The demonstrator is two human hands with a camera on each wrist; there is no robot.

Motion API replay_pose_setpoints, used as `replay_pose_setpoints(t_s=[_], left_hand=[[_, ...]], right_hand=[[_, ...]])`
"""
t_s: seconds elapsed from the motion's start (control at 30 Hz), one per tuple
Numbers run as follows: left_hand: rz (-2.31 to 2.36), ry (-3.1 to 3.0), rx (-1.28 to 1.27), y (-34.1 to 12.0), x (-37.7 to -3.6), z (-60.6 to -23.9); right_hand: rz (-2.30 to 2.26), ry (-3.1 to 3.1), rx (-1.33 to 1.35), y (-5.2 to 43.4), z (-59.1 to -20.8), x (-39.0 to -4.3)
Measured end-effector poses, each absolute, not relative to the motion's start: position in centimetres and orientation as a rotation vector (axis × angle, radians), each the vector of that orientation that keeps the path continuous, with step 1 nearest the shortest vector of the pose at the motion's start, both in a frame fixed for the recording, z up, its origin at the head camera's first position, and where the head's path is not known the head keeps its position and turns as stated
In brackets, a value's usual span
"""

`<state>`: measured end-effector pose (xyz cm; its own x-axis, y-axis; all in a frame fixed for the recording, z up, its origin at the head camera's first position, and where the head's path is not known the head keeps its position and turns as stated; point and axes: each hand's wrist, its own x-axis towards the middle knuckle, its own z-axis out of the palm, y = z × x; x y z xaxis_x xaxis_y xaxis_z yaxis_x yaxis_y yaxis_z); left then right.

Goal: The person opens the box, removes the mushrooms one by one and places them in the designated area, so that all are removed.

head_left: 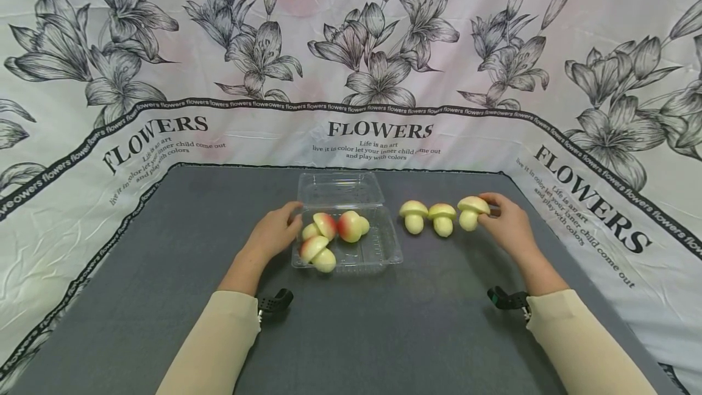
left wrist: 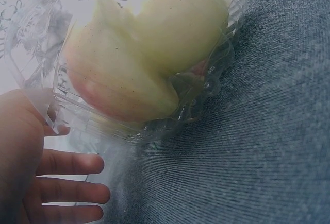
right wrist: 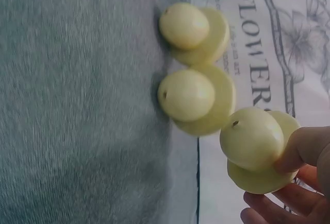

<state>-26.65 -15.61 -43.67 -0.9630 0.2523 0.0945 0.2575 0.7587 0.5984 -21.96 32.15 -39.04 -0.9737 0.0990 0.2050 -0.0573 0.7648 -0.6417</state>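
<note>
My right hand (head_left: 510,224) pinches a toy mushroom (head_left: 470,212), pale yellow-green with a reddish-topped cap, with the thumb on its underside in the right wrist view. Left of it, two similar mushrooms (head_left: 414,217) (head_left: 442,219) stand side by side with their caps away from me. A clear plastic clamshell box (head_left: 378,249) lies with its lid tipped back. Inside are three more mushrooms (head_left: 353,226) with red-and-yellow caps, lying on their sides. At the box's left rim, my left hand (head_left: 274,230) grips the edge between thumb and forefinger, its other fingers extended (left wrist: 72,162).
The dark grey tabletop (head_left: 384,334) lies under everything. White cloth (head_left: 378,47) printed with flowers and lettering rises behind and at both sides. The raised lid (head_left: 341,189) is at the back of the box. Black straps (head_left: 276,302) sit around both wrists.
</note>
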Motion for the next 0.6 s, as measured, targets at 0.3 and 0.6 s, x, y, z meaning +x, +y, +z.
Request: replay_pose_setpoints(t_s=[0.3,0.6], left_hand=[[-1.008,-2.929,-0.426,-15.7,-26.7,-43.8],[-0.993,-2.92,-0.42,-15.6,-26.6,-43.8]], right_hand=[[0.964,-2.795,-0.047,33.5,-40.5,-23.5],[0.907,-2.874,0.003,34.1,-42.0,-25.3]])
